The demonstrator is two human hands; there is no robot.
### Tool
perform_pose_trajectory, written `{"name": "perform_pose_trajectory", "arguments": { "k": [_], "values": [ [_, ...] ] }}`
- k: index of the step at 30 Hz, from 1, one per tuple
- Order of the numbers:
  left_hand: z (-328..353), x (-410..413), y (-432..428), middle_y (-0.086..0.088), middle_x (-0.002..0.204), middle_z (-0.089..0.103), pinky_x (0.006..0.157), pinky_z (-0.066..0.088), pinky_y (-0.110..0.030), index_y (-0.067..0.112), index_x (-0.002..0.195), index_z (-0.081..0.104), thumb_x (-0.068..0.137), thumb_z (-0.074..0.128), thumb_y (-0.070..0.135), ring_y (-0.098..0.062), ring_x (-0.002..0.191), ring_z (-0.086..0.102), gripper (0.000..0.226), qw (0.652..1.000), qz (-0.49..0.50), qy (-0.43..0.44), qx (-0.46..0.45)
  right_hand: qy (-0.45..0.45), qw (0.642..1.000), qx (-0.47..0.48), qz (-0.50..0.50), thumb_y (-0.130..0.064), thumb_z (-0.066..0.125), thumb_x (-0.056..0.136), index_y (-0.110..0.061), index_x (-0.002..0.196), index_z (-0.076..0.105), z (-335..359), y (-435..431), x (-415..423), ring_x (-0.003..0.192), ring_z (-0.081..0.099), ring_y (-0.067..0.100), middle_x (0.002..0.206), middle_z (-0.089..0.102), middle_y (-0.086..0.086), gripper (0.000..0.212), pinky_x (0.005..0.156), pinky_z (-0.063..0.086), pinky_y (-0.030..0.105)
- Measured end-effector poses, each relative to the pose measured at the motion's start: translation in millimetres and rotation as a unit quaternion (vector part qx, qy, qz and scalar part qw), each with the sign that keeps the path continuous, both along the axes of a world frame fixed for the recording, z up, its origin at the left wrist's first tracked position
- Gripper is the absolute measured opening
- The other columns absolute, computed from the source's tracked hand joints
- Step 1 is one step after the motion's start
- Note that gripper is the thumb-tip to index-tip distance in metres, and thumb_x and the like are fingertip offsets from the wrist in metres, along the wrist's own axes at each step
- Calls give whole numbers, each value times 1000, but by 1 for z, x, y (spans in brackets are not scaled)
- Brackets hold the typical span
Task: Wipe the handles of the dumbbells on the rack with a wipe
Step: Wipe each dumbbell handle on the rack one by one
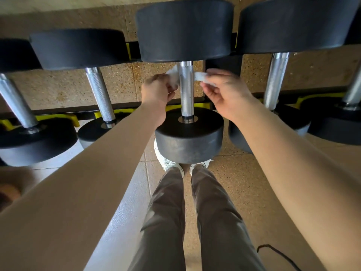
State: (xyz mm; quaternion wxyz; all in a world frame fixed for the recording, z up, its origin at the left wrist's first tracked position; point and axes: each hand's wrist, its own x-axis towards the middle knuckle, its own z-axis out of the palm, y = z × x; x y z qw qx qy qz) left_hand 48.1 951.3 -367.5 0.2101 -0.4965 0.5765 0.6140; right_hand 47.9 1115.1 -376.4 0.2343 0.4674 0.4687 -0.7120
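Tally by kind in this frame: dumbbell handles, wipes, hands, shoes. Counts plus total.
Knurled silver steel dumbbell handles: 5
White wipe: 1
Bare hands: 2 (left hand, right hand, each pinching a wipe end)
White shoes: 2
Total: 10

Left grip (156, 89) at 9 o'clock and right grip (224, 92) at 3 o'clock of the dumbbell handle (186, 90) pinch a white wipe (173, 77) passing behind it.

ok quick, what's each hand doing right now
Left hand: pinching one end of the wipe, left of the dumbbell handle.
Right hand: pinching the wipe's other end, right of the handle.
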Motion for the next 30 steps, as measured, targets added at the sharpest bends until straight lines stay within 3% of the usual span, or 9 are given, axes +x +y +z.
{"name": "perform_pose_trajectory", "arguments": {
  "k": [3, 6, 10, 15, 19, 24, 28, 30],
  "values": [
    [4, 16, -17, -9, 87, 66, 70, 52, -26, 9, 89, 58, 93, 51, 9, -19, 81, 62, 8, 999, 34, -2, -15, 27, 986, 76, 143, 7, 67, 86, -7, 106, 71, -6, -14, 0, 91, 72, 23, 103, 73, 13, 25, 76, 58, 25],
    [0, 26, -22, -7, 81, 66, 63, 49, -24, 11, 87, 62, 95, 55, 10, -16, 73, 60, 10, 997, -65, -23, -30, 30, 972, 145, 181, 7, 66, 82, -9, 98, 72, -1, -5, -4, 70, 69, 16, 87, 73, 11, 23, 62, 56, 21],
    [-7, 21, -6, 0, 76, 66, 68, 54, -23, 20, 82, 67, 96, 61, 11, -14, 76, 65, 18, 978, -205, -24, -39, 27, 940, 249, 233, 3, 59, 78, -17, 81, 71, 7, 26, -1, 50, 57, 7, 67, 66, 2, 24, 47, 46, 18],
    [1, 24, -24, -5, 70, 58, 64, 44, -28, 13, 69, 60, 94, 52, 11, -19, 69, 55, 25, 957, -274, -20, -96, 69, 890, 216, 395, -1, 68, 86, -20, 95, 72, 4, 17, 13, 80, 68, 7, 91, 72, -3, 21, 68, 58, 20],
    [12, 37, -47, -5, 60, 51, 53, 33, -24, 11, 59, 59, 85, 54, 3, -14, 57, 45, 28, 934, -345, -9, -88, 103, 847, 212, 477, -5, 74, 85, -15, 98, 72, -1, 1, 23, 87, 67, 4, 91, 71, -6, 17, 76, 55, 18],
    [4, 48, -32, 0, 91, 73, 69, 49, -25, 28, 83, 79, 89, 69, 22, -13, 85, 65, 13, 884, -454, -12, -114, 109, 763, 295, 565, -11, 66, 89, -16, 86, 73, -3, 34, 28, 85, 65, 11, 84, 68, -6, 9, 74, 50, 24],
    [9, 48, -24, -5, 75, 64, 56, 38, -25, 9, 81, 79, 85, 71, 20, -16, 71, 54, 14, 871, -472, 8, -133, 142, 729, 294, 602, -9, 69, 89, -19, 91, 76, -3, 41, 35, 92, 67, 14, 94, 73, -3, 13, 87, 55, 32],
    [20, 47, -32, -9, 78, 66, 59, 37, -26, 6, 77, 77, 82, 72, 17, -17, 73, 53, 13, 861, -492, 20, -129, 152, 729, 274, 608, -3, 66, 90, -18, 101, 76, -4, 28, 40, 99, 67, 15, 107, 73, 0, 21, 92, 54, 32]
  ]
}}
